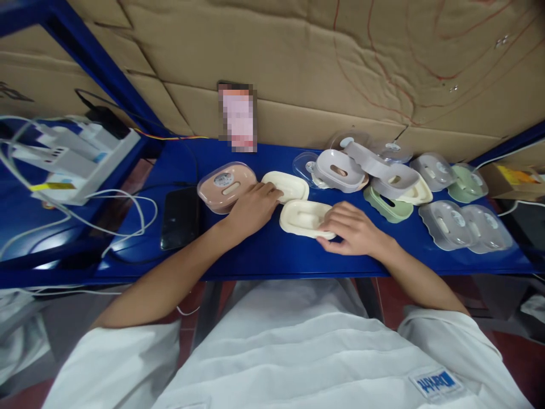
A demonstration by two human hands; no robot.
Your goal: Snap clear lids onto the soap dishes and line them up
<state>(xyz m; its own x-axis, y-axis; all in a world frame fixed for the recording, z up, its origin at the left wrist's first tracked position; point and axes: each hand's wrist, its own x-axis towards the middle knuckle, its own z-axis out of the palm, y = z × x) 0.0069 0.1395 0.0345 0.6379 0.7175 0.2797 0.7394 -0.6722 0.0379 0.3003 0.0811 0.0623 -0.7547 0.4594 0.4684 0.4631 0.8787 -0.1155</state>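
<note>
My right hand [347,228] grips the right end of a cream oval plastic dish [298,216], thumb at the near edge and fingers over the rim. Just behind it lies a second cream oval dish [293,184]. The bent fingers of my left hand [258,207] close on its left, near side; the fingertips are partly hidden. The two dishes appear to touch or overlap slightly. Beside my left hand sits a pinkish-brown oval box [213,190] with a clear lid and a round sticker.
To the right are piled grey dish parts [338,170], a green part [387,207] and clear lids [306,165]. Several lidded boxes [447,224] stand farther right. A black phone [181,218], a power strip [85,165] and white cables lie left. A pixelated screen [238,116] leans on the cardboard.
</note>
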